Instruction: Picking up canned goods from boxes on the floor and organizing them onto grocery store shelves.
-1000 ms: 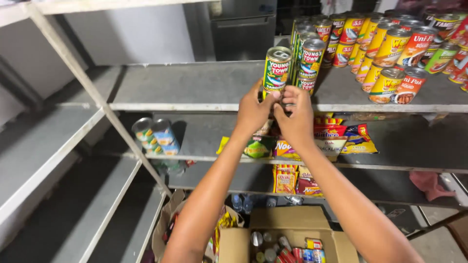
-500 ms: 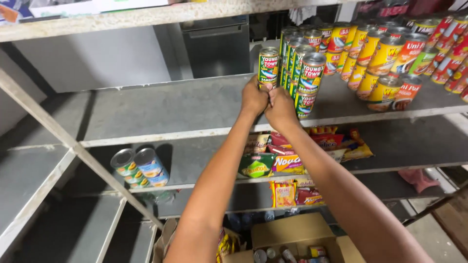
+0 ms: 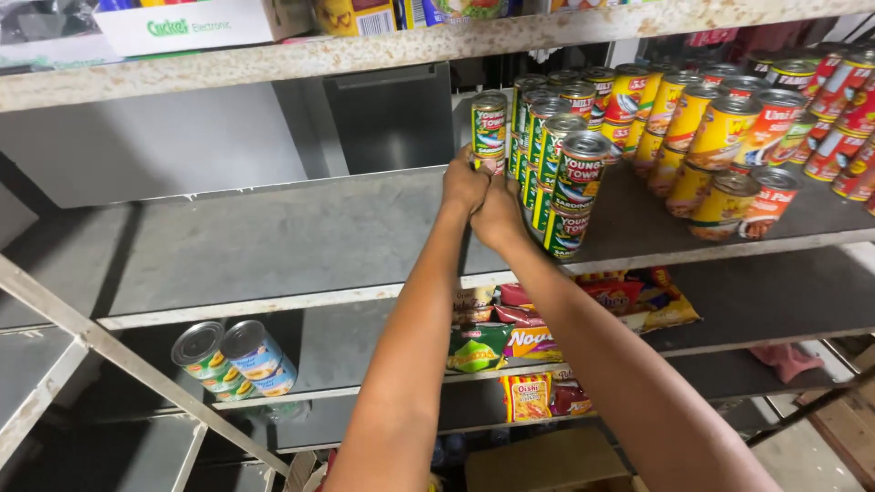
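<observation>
Both my arms reach up to the grey middle shelf. My left hand and my right hand are pressed together around the bottom of a stack of two green cans. The lower can is mostly hidden by my fingers. The stack stands upright at the left end of a block of stacked green cans, close beside them.
Yellow cans and red cans fill the shelf to the right. A lower shelf holds snack packets and cans lying on their sides. A cardboard box sits below. A white box rests on the top shelf.
My hands have carried the green cans up and back onto the shelf, next to the other green cans. The view has moved closer and higher.
</observation>
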